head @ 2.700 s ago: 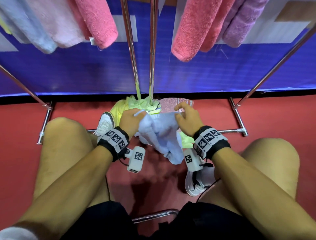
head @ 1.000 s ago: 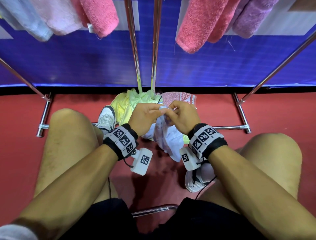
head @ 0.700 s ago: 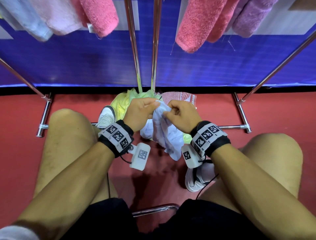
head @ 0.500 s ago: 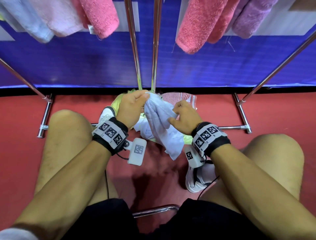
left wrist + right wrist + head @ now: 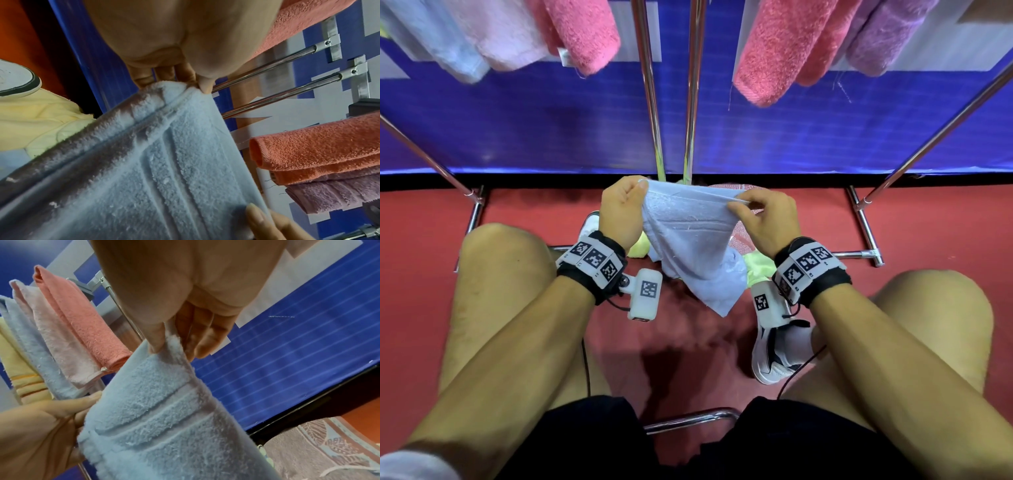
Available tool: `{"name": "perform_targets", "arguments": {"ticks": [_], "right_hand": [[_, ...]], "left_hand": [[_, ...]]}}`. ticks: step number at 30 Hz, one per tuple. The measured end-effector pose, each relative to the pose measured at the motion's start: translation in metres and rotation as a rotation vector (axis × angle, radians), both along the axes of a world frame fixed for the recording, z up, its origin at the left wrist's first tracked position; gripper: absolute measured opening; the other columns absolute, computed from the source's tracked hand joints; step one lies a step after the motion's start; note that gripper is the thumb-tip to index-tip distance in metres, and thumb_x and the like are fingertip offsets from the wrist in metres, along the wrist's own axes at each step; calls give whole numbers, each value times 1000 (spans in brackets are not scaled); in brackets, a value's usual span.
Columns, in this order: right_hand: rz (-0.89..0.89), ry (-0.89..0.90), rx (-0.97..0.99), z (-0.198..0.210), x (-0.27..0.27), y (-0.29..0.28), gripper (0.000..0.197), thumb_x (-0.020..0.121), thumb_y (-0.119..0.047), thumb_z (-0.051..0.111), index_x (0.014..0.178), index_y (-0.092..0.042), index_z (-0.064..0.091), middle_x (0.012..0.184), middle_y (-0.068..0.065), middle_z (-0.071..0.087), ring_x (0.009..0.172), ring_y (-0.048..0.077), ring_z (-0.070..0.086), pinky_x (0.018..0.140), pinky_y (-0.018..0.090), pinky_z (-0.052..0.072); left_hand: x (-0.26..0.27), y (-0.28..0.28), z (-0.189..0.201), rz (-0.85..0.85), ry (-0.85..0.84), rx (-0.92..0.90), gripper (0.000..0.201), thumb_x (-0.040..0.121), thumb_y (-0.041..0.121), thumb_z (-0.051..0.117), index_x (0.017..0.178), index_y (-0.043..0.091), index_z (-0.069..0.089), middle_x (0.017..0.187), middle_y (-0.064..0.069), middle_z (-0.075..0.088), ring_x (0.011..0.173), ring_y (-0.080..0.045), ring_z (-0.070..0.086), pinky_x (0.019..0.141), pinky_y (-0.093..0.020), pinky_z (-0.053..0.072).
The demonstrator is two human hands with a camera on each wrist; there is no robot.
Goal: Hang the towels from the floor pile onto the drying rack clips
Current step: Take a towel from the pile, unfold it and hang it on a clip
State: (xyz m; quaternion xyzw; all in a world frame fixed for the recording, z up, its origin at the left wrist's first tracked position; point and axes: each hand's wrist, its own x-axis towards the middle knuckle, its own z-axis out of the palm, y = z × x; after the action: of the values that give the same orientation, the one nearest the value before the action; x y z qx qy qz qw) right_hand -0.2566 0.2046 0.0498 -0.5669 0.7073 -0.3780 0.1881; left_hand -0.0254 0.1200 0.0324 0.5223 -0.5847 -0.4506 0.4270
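Note:
A light blue towel (image 5: 690, 236) hangs stretched between my two hands above the floor pile. My left hand (image 5: 619, 209) pinches its top left corner, and my right hand (image 5: 763, 216) pinches the top right corner. The left wrist view shows thumb and fingers clamped on the blue towel's (image 5: 160, 155) hem. In the right wrist view my thumb and fingers hold the towel's (image 5: 156, 402) edge. Under it lie a yellow-green towel (image 5: 758, 269) and a pink patterned towel (image 5: 739, 240). Chrome rack bars (image 5: 650, 102) rise just behind my hands.
Pink, pale pink, blue and purple towels (image 5: 774, 51) hang overhead on the rack. The rack's base feet (image 5: 864, 226) stand on the red floor against a blue wall panel (image 5: 534, 130). My knees and white shoes (image 5: 774, 349) flank the pile; a chair frame sits below.
The bunched blue towel has been lifted off the pile and spread out. My hands moved apart and upward, each sliding to a top corner.

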Motion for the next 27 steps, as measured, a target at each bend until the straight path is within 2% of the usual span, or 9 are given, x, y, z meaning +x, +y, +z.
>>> {"name": "perform_targets", "arguments": {"ticks": [3,5,7,10,13,16,19,23,27], "right_hand": [[-19,-154,-12,3,2,-1,26,78,-17,80,82,-25,55,64,-5,49,54,6,40,59,20,40],[-25,-242,-14,5,1,-3,36,75,-17,81,86,-32,50,62,-7,43,54,8,37,67,29,41],[-44,-261,-1,6,0,-5,38,74,-18,81,96,-36,55,62,-14,44,55,6,39,75,32,41],[-30,-283,18,10,1,-5,19,80,-11,77,92,-20,66,69,-1,51,56,1,39,62,16,39],[-23,-289,-6,11,2,-5,18,84,-9,72,78,-19,60,69,-5,54,56,-4,42,60,9,36],[-24,-296,-12,10,1,-5,27,87,-9,69,73,-25,52,70,-11,54,59,-7,45,64,8,37],[-51,-323,-19,11,2,-5,25,88,-10,70,74,-19,52,68,-8,52,55,-5,45,58,9,38],[-92,-258,-23,10,3,-6,19,87,-15,71,81,-10,54,63,-4,45,52,3,37,53,12,34],[-80,-125,22,10,5,-4,18,85,-15,66,79,-14,49,58,-3,40,51,7,34,53,18,33]], "left_hand": [[1,-1,-2,16,-9,-12,20,100,14,50,97,5,68,83,-3,60,76,-14,52,71,-24,44],[1,0,-2,18,-15,-12,19,101,14,50,96,6,67,80,1,60,73,-10,52,70,-22,43],[1,0,-3,14,-21,-20,18,100,14,51,95,9,68,77,9,60,71,-3,52,72,-22,43],[1,0,-5,28,-9,-7,21,98,18,53,98,6,70,84,3,65,78,-9,57,79,-28,47],[1,0,-4,33,3,6,26,97,21,53,100,3,71,91,-5,67,84,-16,59,83,-36,49],[-2,2,-2,33,11,9,25,99,16,52,101,-1,70,89,-7,65,83,-16,57,81,-32,48],[-5,2,-1,55,27,0,25,99,13,52,93,-6,67,81,-8,57,76,-16,50,74,-30,44],[-6,3,0,74,83,43,31,94,32,56,89,3,68,78,-10,60,75,-21,55,77,-48,55],[-9,5,-2,40,49,104,34,87,42,58,81,10,66,76,-12,59,72,-25,56,72,-64,55]]}}
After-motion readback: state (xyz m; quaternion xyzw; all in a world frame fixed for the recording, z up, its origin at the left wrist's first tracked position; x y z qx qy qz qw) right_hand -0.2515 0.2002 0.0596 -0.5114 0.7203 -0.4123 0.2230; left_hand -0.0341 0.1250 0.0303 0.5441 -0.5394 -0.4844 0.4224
